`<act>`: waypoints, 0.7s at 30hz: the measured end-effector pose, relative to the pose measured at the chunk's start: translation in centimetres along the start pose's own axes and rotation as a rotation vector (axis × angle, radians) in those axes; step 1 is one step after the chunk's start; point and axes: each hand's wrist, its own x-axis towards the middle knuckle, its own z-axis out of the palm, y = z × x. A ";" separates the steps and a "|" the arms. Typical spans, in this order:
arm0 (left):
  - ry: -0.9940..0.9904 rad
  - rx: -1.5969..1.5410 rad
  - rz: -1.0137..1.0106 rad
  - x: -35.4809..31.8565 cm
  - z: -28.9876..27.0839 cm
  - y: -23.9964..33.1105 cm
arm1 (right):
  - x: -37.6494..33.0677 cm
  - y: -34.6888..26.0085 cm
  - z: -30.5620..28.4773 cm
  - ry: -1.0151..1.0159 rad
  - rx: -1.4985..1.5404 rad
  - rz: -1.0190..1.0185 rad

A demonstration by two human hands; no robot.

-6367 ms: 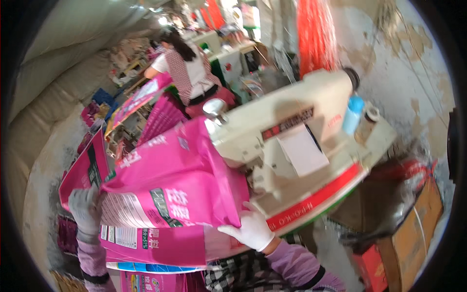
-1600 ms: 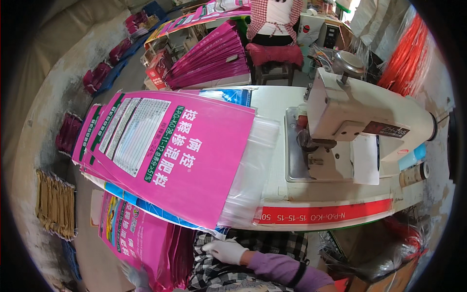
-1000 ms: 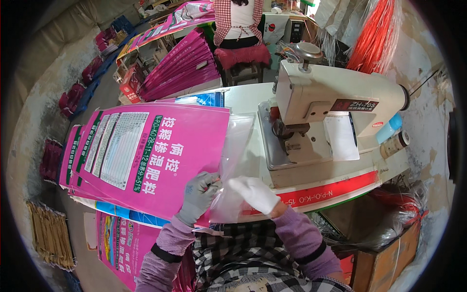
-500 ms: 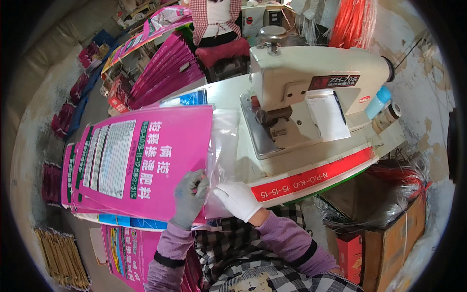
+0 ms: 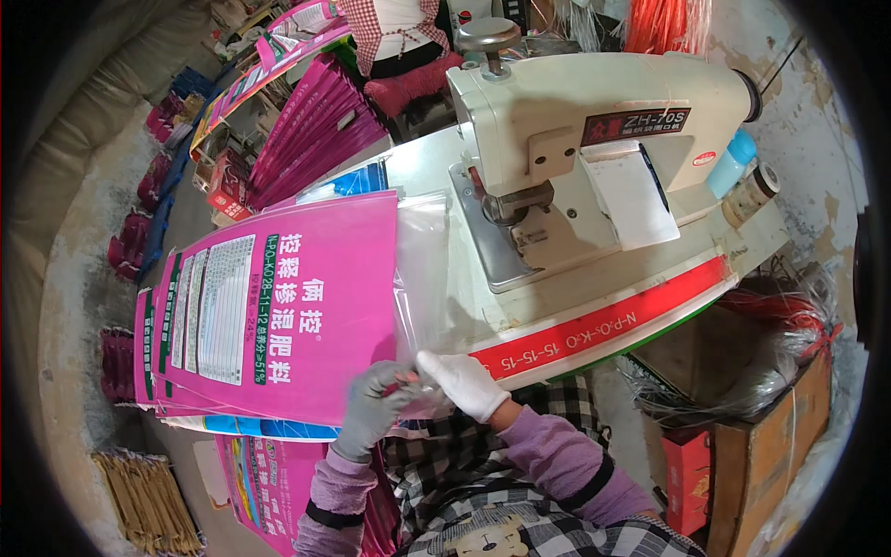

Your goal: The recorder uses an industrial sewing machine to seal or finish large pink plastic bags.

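Note:
A pink printed woven sack [image 5: 353,241] lies on top of a stack of the same sacks. Out of its right-hand mouth sticks a clear plastic liner [image 5: 422,251]. My left hand [image 5: 374,407], in a grey glove worn at the fingertips, is closed at the near corner of that mouth, fingers curled on the liner. Beside it, my right hand [image 5: 469,385], in a white glove, pinches the liner's near edge with the thumb on top. The fingers of the right hand are mostly hidden beneath. A cream sewing machine [image 5: 603,121] stands on the table just beyond the liner.
The table's red-banded front edge [image 5: 603,316] runs along to the right. A thread spool [image 5: 752,192] and a light-blue bottle [image 5: 733,162] stand behind the machine. At lower right is a cardboard box [image 5: 770,464] with clear strips. A person [image 5: 394,37] sits at the far side.
My left hand has moved from the sack's pink edge to the liner corner, closer to my right hand. The whole view has tilted and shifted slightly.

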 end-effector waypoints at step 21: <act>0.364 -0.433 0.220 -3.4 -4.0 0.9 | -1.2 -3.2 0.5 0.722 -0.623 -0.757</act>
